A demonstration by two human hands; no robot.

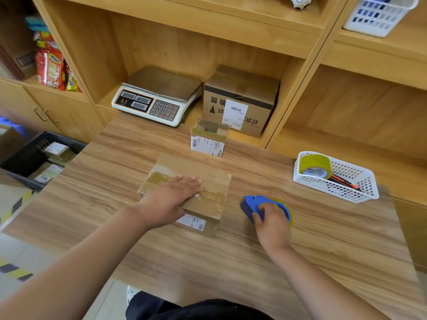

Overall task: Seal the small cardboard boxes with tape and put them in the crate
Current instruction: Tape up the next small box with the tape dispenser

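Box-taping station, seen from right beside it. The closed cardboard box [209, 181] sits in the middle of the frame on the wood-grain counter [111, 218]. Its long axis runs left to right and dips a bit toward the right. A glossy strip of tape lies along that same line across the top, and a white shipping label is on the side facing the person.

The left hand [176, 196] is pressed flat on the lid, fingers straight and together, pointing toward the right of the frame. The right hand [272, 224] is off the box, just to its right. Its fingers are wrapped over a blue tape dispenser [255, 204] that rests on the counter, nose aimed up-left at the box, with the yellowish roll at the far right end. So the hands are apart, one flat on cardboard and one clamped on the dispenser.

Behind the big box, a little above centre frame, a smaller box [208, 142] stands with its flaps open and a label on its front. The dark crate [57, 137] is at the left edge, lower than the counter, with a few labelled boxes already inside.

On the right, a white basket [360, 188] holds a spare tape roll [315, 163]. A weighing scale [159, 98] and a larger carton [240, 98] sit in the shelf nook at the top.
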